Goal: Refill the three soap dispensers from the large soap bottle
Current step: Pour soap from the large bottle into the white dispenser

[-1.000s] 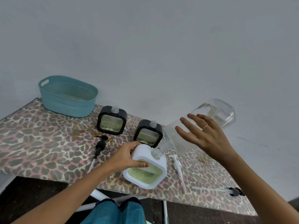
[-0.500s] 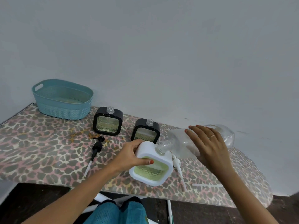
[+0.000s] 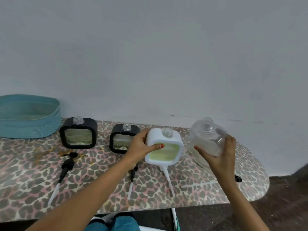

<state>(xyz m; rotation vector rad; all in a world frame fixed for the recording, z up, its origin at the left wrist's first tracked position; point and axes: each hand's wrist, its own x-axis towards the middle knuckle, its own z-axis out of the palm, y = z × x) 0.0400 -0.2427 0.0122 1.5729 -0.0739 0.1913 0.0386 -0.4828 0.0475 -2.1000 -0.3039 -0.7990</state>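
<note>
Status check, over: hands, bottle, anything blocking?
Left hand grips white dispenser. Right hand holds big bottle upright. All necks uncapped. Nothing blocking.

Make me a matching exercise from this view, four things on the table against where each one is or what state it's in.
Things:
1. white dispenser
2. large soap bottle
3. teal basket
4. black pump

States:
A. lying flat on the table
B. held by the right hand
C. far left, by the wall
D. held by the left hand

Pairs: 1-D, 2-B, 3-C, 4-A
</note>
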